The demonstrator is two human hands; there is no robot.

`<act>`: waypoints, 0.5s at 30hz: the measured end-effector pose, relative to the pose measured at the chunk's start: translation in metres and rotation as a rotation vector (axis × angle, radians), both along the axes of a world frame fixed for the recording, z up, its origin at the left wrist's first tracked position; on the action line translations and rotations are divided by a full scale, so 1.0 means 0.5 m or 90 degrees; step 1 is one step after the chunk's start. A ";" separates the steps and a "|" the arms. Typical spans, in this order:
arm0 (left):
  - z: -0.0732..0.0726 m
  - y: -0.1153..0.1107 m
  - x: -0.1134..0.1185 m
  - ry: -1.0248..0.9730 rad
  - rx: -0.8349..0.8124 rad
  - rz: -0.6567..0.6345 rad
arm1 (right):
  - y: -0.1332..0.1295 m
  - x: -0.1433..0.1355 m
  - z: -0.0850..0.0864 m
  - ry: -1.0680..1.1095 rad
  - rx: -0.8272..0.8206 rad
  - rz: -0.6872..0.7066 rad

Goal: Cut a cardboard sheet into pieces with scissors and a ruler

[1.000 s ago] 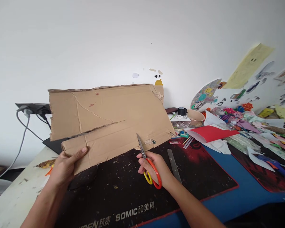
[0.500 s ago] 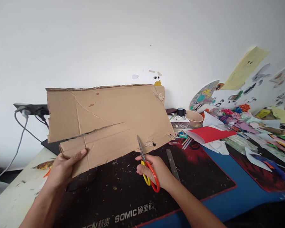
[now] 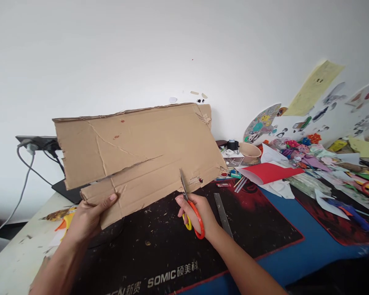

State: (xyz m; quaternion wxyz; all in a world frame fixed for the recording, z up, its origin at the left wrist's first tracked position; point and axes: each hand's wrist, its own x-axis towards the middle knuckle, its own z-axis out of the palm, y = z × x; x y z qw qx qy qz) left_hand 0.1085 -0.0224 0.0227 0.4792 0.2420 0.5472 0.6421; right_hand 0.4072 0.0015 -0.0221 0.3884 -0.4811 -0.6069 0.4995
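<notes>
cardboard [image 3: 153, 135] is held up over the black mat [image 3: 153, 250], in front of the white wall [image 3: 126, 53], its broad face toward the camera. a long slit runs in from its left side to about the middle, parting a lower strip from the wider upper part. creases and small reddish marks show on the upper part, and the edges are ragged.

the left hand [image 3: 87, 217] is closed on the lower strip near its left end, thumb flat on the front face, the other fingers mostly hidden. the right hand [image 3: 199, 209] is curled round the red and yellow handles of the scissors [image 3: 198, 217], with the blades pointing up at the lower edge of the cardboard. one blade shows over the front face; i cannot tell how far apart the blades are.

the ruler [image 3: 223, 215] lies on the black mat, just beside the right hand. farther right are the red paper [image 3: 269, 173] and, behind it, the round tub [image 3: 249, 152]. at the far left, the power strip [image 3: 38, 141] has plugs in it, above the pale worktop [image 3: 14, 254].
</notes>
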 end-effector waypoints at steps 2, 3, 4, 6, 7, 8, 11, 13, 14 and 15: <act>0.008 -0.002 0.001 0.010 0.004 0.022 | 0.004 -0.004 -0.002 -0.031 0.009 0.005; 0.013 -0.003 0.002 0.014 -0.005 0.025 | 0.004 -0.006 -0.004 -0.040 0.006 0.009; 0.016 -0.003 0.001 0.015 -0.016 0.027 | 0.004 -0.007 -0.007 -0.045 0.000 0.010; 0.015 -0.002 -0.002 0.011 -0.034 0.024 | 0.001 -0.011 -0.014 -0.043 -0.002 0.000; 0.012 0.000 -0.005 0.009 -0.042 0.020 | -0.001 -0.013 -0.018 -0.042 0.005 -0.010; 0.007 0.004 -0.008 0.007 -0.051 0.014 | -0.004 -0.016 -0.021 -0.045 0.018 -0.021; -0.010 0.016 -0.019 -0.022 -0.062 0.010 | -0.010 -0.026 -0.027 -0.093 0.091 -0.058; -0.015 0.020 -0.023 -0.067 -0.044 0.037 | -0.012 -0.034 -0.029 -0.127 0.151 -0.086; -0.015 0.019 -0.023 -0.094 -0.026 0.057 | -0.011 -0.038 -0.029 -0.132 0.171 -0.097; -0.013 0.017 -0.022 -0.120 -0.001 0.069 | -0.009 -0.041 -0.030 -0.128 0.181 -0.106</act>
